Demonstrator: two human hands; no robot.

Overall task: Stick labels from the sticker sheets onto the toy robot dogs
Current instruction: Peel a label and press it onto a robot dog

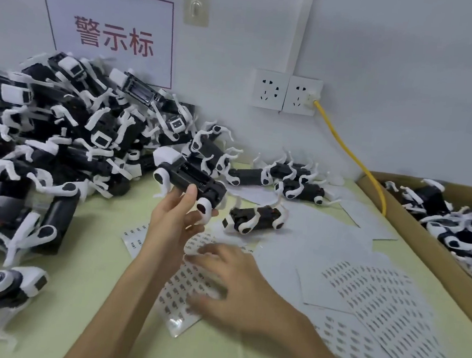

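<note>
The held toy robot dog (190,178) lies belly-up in the air. Its long axis runs on a slant, with the white head block at the far-left end and the rear legs at the near-right end; the ribbed black underside faces the camera. The left hand (176,216) reaches up from below it, forearm rising from the lower edge. The thumb is pressed on the near flank and the fingers are curled under the rear white leg, so the hand grips the dog. Below and nearer than the dog, the right hand (226,280) lies palm down on a sticker sheet (175,298). Its fingers are spread and point left; motion blur hides whether a fingertip holds a label. Left of the dog a big pile of toy dogs (57,135) leans against the wall and crowds that side of the pale green table (100,222). Just right of the dog, one loose dog (253,219) lies on its side, and a small cluster of dogs (287,179) sits beyond that. More sticker sheets (377,298) fan out to the lower right of the dog. Far right of it stands a cardboard box (417,229) with dogs inside. Above and right of the dog, a yellow cable (349,153) drops from the wall sockets (286,91); a sign (107,31) hangs up and left.
</note>
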